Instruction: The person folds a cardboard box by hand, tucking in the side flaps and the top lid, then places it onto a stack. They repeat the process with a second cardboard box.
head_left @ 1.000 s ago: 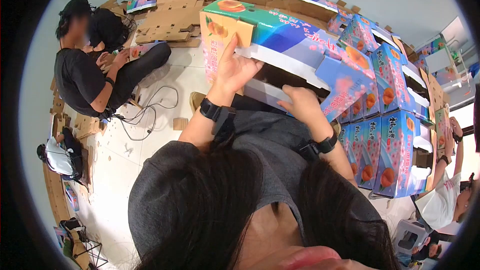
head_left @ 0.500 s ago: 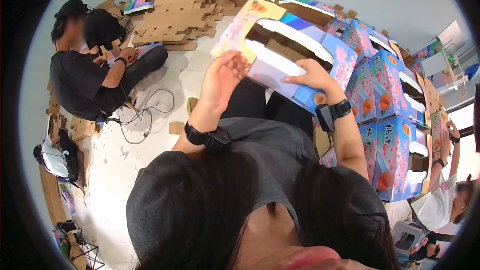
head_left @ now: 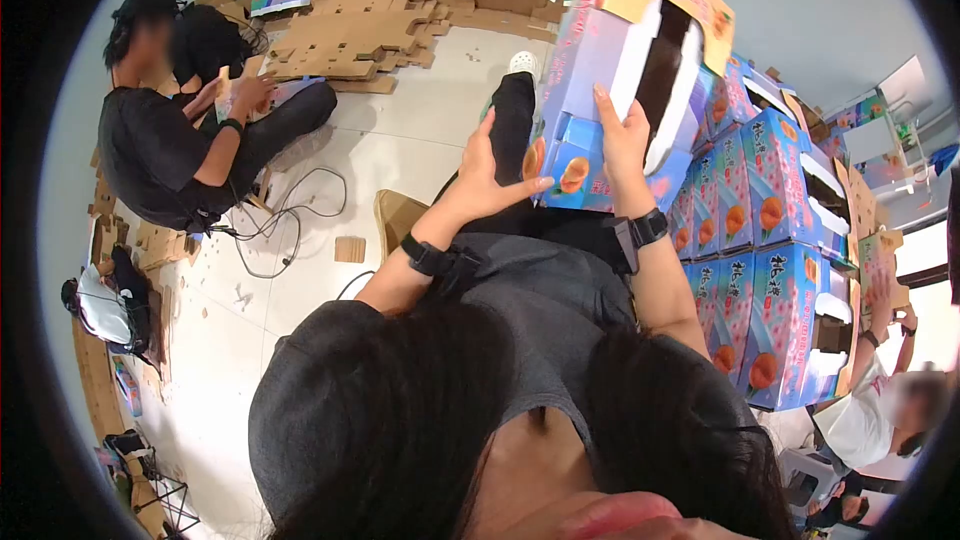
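Observation:
A printed cardboard carton [head_left: 585,70], blue, pink and yellow with peach pictures, stands tilted in front of me over my lap. White flaps line the long opening in its top, and the inside looks dark brown. My right hand [head_left: 627,145] grips the carton at its near side, thumb along the blue-purple panel and fingers at the white flap. At the carton's lower left corner, my left hand [head_left: 487,180] is spread open, its thumb tip right at the edge and the other fingers pointing up beside the panel.
Matching cartons [head_left: 780,280] are stacked at my right. Flattened brown cardboard [head_left: 345,30] lies by the back wall. On the left a seated person [head_left: 165,140] handles a printed piece, near a black cable [head_left: 290,225] on the floor. Another person [head_left: 865,415] reaches at the far right.
The carton has turned more upright and its far end has swung up and right. My left hand has dropped to its lower left corner. The seated person's hands have risen.

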Demonstrator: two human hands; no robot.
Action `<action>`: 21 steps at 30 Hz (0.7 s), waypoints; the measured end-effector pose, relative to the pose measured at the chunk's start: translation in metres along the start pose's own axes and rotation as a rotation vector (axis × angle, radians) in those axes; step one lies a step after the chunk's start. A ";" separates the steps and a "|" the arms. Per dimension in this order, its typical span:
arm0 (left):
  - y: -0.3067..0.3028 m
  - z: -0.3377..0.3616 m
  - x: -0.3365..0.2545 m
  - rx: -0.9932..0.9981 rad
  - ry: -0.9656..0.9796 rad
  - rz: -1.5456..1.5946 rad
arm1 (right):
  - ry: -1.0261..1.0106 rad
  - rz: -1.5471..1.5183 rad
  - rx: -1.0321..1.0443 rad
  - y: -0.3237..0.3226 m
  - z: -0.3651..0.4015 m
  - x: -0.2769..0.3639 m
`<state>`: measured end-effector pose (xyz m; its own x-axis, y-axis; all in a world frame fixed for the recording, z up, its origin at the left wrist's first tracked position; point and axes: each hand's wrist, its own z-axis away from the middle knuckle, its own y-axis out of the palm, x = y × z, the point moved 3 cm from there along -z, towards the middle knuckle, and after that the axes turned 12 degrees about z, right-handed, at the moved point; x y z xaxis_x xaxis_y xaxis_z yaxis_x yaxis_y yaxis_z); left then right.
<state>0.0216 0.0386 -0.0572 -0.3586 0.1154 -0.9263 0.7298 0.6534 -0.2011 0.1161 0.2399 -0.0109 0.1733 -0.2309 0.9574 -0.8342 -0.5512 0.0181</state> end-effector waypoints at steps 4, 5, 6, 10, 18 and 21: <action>0.011 0.004 0.013 0.154 -0.134 0.178 | -0.009 -0.101 -0.094 -0.002 0.009 0.002; 0.014 0.004 0.016 0.201 -0.170 0.241 | -0.008 -0.121 -0.111 -0.004 0.011 0.003; 0.017 0.003 0.016 0.218 -0.126 0.171 | 0.006 -0.096 -0.124 -0.005 0.015 0.003; 0.022 -0.001 0.018 0.270 -0.160 0.231 | -0.001 0.033 -0.064 -0.010 0.027 0.005; 0.019 -0.004 0.025 0.218 -0.129 0.193 | -0.574 1.242 0.422 -0.069 0.050 0.063; 0.023 -0.010 0.030 0.243 -0.160 0.219 | -0.626 1.435 0.415 -0.066 0.089 0.071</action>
<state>0.0219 0.0643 -0.0861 -0.0969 0.1015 -0.9901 0.9032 0.4268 -0.0446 0.2300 0.1882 0.0305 -0.3211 -0.9357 -0.1462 -0.3157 0.2513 -0.9150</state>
